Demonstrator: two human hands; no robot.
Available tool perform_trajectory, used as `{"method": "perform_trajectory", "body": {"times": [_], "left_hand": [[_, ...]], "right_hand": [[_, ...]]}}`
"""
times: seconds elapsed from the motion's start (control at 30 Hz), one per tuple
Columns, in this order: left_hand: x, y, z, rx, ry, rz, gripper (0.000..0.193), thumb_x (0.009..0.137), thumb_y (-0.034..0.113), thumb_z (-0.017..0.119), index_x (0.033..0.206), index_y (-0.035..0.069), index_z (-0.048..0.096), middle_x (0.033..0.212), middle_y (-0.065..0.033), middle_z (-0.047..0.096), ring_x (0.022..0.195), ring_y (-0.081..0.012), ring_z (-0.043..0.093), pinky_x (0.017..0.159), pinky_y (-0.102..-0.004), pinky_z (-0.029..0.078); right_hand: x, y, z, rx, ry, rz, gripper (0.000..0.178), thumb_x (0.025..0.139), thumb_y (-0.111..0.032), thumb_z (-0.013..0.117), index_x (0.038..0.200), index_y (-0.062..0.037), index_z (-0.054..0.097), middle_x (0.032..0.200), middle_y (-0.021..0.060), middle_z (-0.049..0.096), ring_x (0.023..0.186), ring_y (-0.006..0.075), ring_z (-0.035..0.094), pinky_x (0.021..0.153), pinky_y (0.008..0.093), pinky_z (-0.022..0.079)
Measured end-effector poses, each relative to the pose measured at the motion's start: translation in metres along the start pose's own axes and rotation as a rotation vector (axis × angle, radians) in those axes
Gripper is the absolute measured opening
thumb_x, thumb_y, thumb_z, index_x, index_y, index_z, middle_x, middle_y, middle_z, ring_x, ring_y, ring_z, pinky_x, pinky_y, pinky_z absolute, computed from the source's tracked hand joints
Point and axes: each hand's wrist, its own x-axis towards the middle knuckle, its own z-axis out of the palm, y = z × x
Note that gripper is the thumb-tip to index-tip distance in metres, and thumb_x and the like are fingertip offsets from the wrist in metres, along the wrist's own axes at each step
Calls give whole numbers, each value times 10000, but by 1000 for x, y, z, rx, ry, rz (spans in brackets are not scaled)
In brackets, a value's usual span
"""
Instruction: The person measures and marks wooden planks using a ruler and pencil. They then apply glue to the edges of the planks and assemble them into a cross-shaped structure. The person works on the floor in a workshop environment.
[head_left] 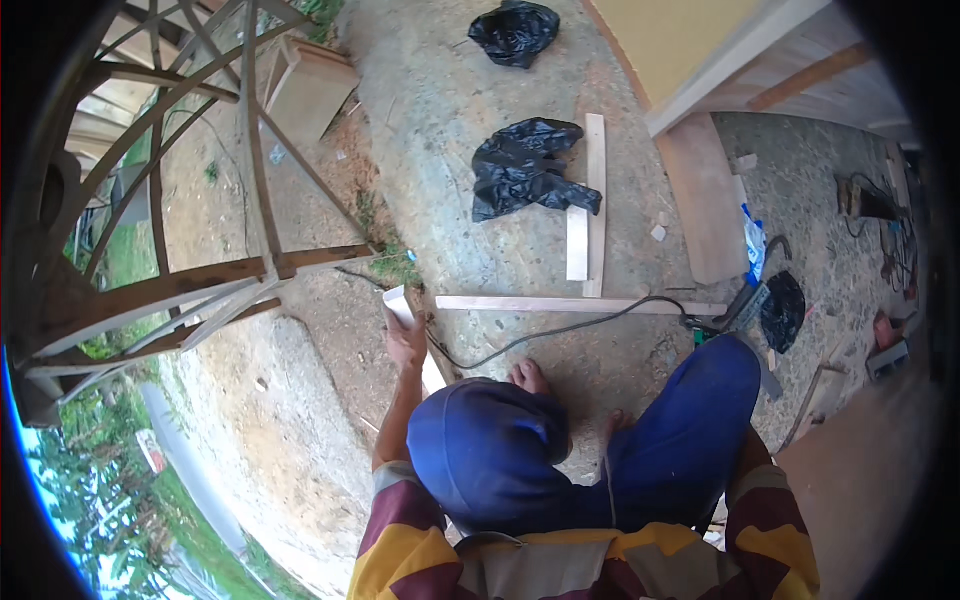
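My left hand (pixel 405 342), beside my left knee, is closed round a pale wooden strip (pixel 397 300). One end of the strip shows beyond my fingers, and more pale wood (pixel 433 376) shows below the hand, partly behind my knee. My right forearm passes down behind my right thigh, so the right hand is hidden. In front of my bare feet a long thin wooden strip (pixel 560 304) lies crosswise on the ground. A dark cable (pixel 540 344) runs over the ground to a dark tool (pixel 742 306) near my right knee; its kind is unclear.
Two black plastic bags (pixel 515 34) (pixel 525 170) lie ahead, the nearer against two pale boards (pixel 596 215). A wide curved board (pixel 703 200), a blue-white packet (pixel 753 245) and another black bag (pixel 783 310) lie right. Wooden framing (pixel 255 150) stands left; a wooden panel (pixel 850 490) is lower right.
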Motion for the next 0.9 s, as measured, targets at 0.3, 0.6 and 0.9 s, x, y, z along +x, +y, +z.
{"method": "perform_trajectory", "body": {"times": [0.3,0.6,0.9], "left_hand": [[-62,136,-142,-369,13,387,863,800,199,803,1533,59,368,1175,-175,582,960,-275,614,858,-401,526],[-61,277,-278,-955,-669,411,823,954,647,500,1465,8,408,1183,-198,660,849,-226,710,774,-348,582],[-73,373,-331,-1074,-506,721,681,994,623,460,1297,18,538,1011,-101,655,755,-150,641,671,-294,525]], "right_hand": [[12,12,-3,69,7,76,448,873,-334,661,1178,-11,608,1084,255,654,1023,469,610,906,539,466],[56,0,14,-141,-63,108,630,836,-472,693,1150,69,619,1065,330,632,1022,461,622,866,549,490],[98,23,40,-176,-191,-37,403,789,-362,712,905,24,720,980,249,710,965,437,684,879,489,555]]}}
